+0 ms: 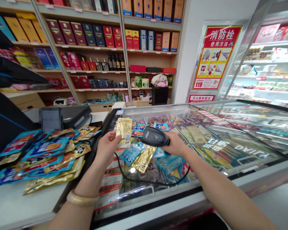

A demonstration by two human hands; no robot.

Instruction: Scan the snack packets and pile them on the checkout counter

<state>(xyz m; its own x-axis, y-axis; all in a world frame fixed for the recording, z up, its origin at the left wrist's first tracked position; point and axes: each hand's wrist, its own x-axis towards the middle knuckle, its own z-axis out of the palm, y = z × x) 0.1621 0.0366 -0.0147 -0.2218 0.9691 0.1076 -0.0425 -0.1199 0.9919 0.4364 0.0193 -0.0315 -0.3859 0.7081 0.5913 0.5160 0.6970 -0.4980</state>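
Note:
Between the thumb and fingers of my left hand [109, 144] is a gold snack packet [124, 129], held upright with a barcode on the side facing me. My right hand [176, 143] grips a black barcode scanner [154, 136], whose head points left toward the packet without touching it. A black cable [153, 183] loops from the scanner across the glass. Below the hands, a blue packet [131, 153] and another gold packet [144, 158] lie on the glass freezer lid [172, 198], with more blue packets behind the scanner.
On the white counter [19, 209] at left lies a big heap of blue and gold packets [50, 153]. A dark monitor [12, 105] stands beside it. Shelves with boxes and bottles [115, 62] line the back wall. Goods show through the freezer glass.

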